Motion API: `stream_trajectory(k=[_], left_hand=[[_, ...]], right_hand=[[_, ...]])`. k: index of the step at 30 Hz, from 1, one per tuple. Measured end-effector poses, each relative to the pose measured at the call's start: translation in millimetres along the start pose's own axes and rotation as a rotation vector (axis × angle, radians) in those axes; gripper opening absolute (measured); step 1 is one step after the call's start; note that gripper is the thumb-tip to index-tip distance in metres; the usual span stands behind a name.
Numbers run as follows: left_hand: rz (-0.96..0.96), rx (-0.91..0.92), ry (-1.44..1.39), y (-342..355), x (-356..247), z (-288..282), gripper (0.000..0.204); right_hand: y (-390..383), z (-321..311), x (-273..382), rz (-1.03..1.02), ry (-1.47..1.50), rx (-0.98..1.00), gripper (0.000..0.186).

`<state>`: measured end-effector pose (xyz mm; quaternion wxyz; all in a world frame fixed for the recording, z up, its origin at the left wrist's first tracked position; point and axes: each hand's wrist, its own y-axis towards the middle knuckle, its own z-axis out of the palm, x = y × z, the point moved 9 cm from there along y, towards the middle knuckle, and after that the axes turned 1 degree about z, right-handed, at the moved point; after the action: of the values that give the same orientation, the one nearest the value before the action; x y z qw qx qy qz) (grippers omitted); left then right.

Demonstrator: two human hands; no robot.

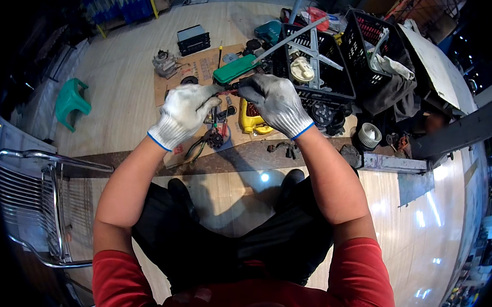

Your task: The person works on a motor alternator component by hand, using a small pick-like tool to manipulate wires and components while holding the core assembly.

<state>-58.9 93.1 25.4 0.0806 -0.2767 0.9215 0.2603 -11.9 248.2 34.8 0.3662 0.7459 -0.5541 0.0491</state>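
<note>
Both of my hands wear white knit gloves with blue cuffs. Fingers of my left hand (184, 112) are closed on one end of a small, dark red part (226, 93), too small to identify. My right hand (270, 103) grips the other end, its darkened fingertips partly hiding it. Below them, on a cardboard sheet (172, 66), lie a yellow container (251, 121), pliers (198, 145), screwdrivers and small dark parts. A green case (235, 69) lies just beyond my hands.
Black crates (330, 58) with parts stand right, near a fan wheel (369, 136) and a metal beam (395, 163). A metal engine-like part (165, 63) and small black bin (192, 38) stand ahead. A green stool (72, 100) and chrome chair (30, 206) are left.
</note>
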Motion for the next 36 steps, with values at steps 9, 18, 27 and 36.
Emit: stream_trajectory(k=[9,18,27,36], left_hand=[[-0.265,0.247,-0.265,-1,14,16,0.034],[0.232,-0.141,0.306,-4,-15,-8,0.017],[-0.135,0.009,0.192,-3,15,4,0.025],[-0.200,0.046,0.142,-2,22,7,0.027]], right_hand=[[-3,6,3,-0.047,-0.073,0.056,0.033],[-10,33,-32,0.486,0.390,0.306,0.033],[-14,28,-45,0.669,0.945,0.145,0.031],[-6,-7,-34,0.248,0.161,0.002,0.040]])
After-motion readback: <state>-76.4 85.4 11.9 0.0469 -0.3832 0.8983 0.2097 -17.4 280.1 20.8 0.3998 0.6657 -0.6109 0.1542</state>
